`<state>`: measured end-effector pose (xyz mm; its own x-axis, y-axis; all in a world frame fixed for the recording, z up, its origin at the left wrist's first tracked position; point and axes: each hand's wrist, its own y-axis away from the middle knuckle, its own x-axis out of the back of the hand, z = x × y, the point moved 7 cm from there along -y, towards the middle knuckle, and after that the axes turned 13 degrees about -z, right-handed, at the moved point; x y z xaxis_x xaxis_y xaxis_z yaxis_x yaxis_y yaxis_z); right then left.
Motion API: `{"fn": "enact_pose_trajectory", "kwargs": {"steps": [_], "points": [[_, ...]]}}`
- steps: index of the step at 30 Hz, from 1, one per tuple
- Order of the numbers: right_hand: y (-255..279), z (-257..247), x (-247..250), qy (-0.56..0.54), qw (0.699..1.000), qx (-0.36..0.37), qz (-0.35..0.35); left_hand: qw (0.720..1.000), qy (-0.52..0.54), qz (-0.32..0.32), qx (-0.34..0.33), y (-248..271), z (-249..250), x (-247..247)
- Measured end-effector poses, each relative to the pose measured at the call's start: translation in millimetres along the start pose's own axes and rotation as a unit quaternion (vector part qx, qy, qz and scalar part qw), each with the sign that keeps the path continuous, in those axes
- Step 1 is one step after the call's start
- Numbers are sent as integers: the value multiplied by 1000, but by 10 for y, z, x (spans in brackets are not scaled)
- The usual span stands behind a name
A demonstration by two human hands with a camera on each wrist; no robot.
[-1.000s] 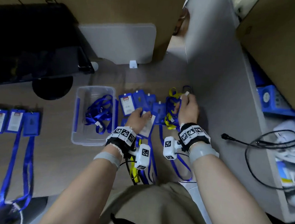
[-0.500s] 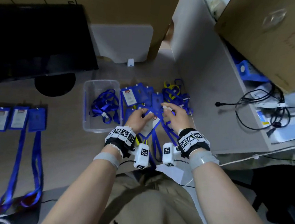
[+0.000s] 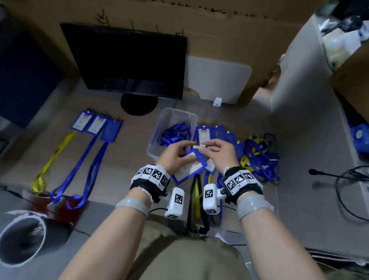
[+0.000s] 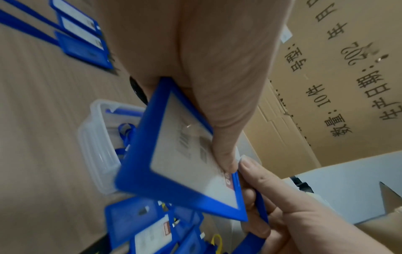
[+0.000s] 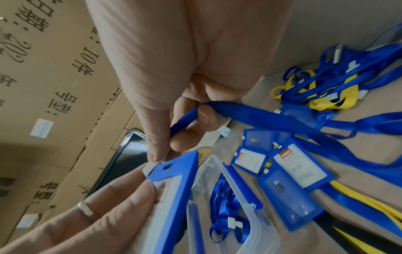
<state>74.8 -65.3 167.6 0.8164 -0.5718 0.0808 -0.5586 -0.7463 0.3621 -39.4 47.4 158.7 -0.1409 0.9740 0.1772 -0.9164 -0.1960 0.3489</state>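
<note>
A blue badge holder (image 3: 191,165) with a white card inside is lifted above the desk. My left hand (image 3: 179,151) grips it, thumb across the card face (image 4: 219,120). My right hand (image 3: 217,151) meets its top edge, where thumb and forefinger pinch a small white clip (image 5: 150,167) beside the holder's slot (image 5: 167,166). A blue lanyard (image 5: 261,118) loops through the curled fingers of that right hand (image 5: 185,77) and trails off to the right. The left hand's fingers (image 5: 121,202), one with a ring, back the holder (image 5: 174,197).
A clear plastic box (image 3: 176,117) holds blue lanyards. More badge holders (image 3: 223,135) lie beside it, then a tangle of blue and yellow lanyards (image 3: 259,156). Three finished badges (image 3: 96,125) lie at left. Monitor (image 3: 128,60) behind, cables (image 3: 351,190) at right, bin (image 3: 20,237) below left.
My right hand came back from the lanyard pile with a blue lanyard and joined the left. Both hands raised the badge holder off the desk. The head view tilted up and left.
</note>
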Motion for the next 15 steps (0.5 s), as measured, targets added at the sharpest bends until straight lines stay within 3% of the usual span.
{"fn": "enact_pose_trajectory", "kwargs": {"steps": [4, 9, 15], "points": [[-93, -49, -206, -4, 998, 23, -55, 997, 1, 74, 3, 246, -24, 116], [-162, -102, -478, 8, 990, 9, -141, 975, 145, 167, 12, 505, -159, 276], [-245, -101, -649, 31, 980, -3, -195, 961, 226, 155, 31, 542, -246, 441]]}}
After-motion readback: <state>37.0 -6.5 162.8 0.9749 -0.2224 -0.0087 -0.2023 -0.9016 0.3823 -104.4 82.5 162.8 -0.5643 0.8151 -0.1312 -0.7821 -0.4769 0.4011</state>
